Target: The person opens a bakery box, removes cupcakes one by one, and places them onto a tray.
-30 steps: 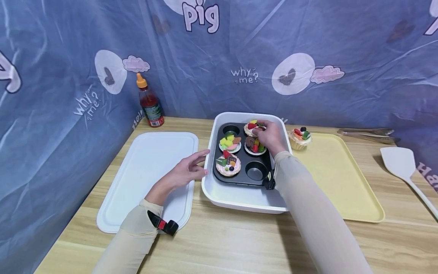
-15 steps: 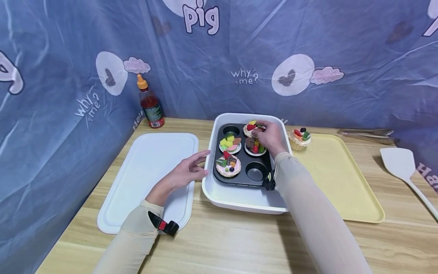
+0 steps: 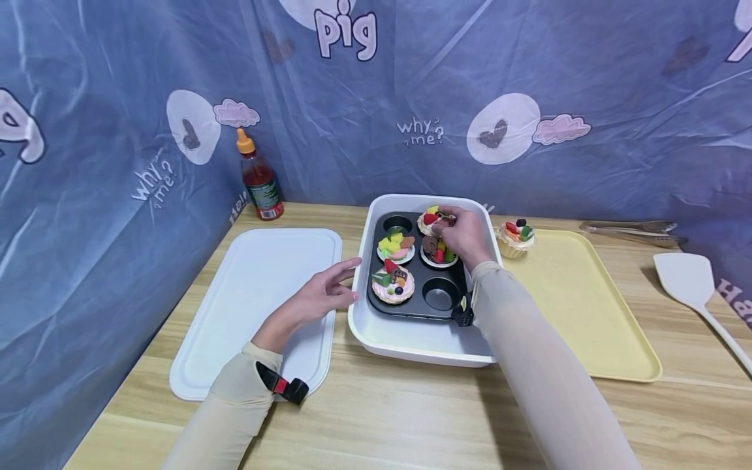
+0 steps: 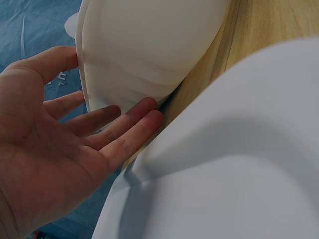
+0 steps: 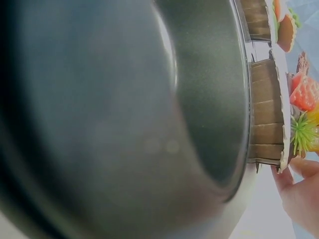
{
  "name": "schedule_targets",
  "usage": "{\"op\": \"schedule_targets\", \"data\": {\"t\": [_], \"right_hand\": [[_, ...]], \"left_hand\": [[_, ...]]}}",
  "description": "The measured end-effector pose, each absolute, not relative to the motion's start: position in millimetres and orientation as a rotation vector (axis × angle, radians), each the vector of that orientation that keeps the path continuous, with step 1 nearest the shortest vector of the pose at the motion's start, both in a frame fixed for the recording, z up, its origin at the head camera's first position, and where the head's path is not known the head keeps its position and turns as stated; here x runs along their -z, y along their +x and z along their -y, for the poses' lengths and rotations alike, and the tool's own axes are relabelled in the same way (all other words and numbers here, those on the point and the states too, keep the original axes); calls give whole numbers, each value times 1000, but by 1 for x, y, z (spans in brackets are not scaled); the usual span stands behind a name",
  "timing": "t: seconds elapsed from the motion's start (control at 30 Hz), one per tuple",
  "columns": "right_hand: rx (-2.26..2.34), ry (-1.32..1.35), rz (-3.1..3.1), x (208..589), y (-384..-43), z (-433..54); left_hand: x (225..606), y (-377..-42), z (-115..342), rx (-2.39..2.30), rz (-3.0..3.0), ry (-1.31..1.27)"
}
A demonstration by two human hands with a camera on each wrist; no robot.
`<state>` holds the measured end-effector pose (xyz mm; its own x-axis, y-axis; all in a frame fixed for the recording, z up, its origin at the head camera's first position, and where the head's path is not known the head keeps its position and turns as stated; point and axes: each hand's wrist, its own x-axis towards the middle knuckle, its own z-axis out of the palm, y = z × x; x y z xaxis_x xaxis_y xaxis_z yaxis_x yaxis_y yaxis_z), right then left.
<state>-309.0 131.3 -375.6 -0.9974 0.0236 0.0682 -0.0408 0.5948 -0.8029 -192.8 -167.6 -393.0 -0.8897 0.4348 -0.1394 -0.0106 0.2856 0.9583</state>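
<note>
A dark muffin pan [image 3: 418, 277] lies inside a white basin [image 3: 423, 338]. My right hand [image 3: 464, 236] grips a fruit-topped cupcake [image 3: 427, 224] at the pan's back-right cup, fingertips over its topping; in the right wrist view that cupcake is hidden. Just in front sits a chocolate-and-fruit cupcake [image 3: 437, 253]. The left column holds a yellow-topped cupcake [image 3: 395, 248] and a pink-creamed cupcake [image 3: 392, 286]. The back-left and front-right cups hold nothing. My left hand [image 3: 320, 292] has its fingers spread at the basin's left side, thumb touching the rim in the left wrist view.
A white tray [image 3: 264, 281] lies left of the basin, a yellow tray [image 3: 587, 313] right of it. Another cupcake [image 3: 515, 240] stands at the yellow tray's back-left corner. A sauce bottle [image 3: 262, 183], metal tongs [image 3: 634, 230] and a white spatula [image 3: 687, 277] are around the table.
</note>
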Motion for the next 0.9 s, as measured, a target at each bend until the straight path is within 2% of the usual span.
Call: {"op": "schedule_targets", "data": {"t": [0.9], "right_hand": [[-1350,-43,2651,374,-309,-131]], "left_hand": [[394,-192,167,-1627,-2205,386]]}}
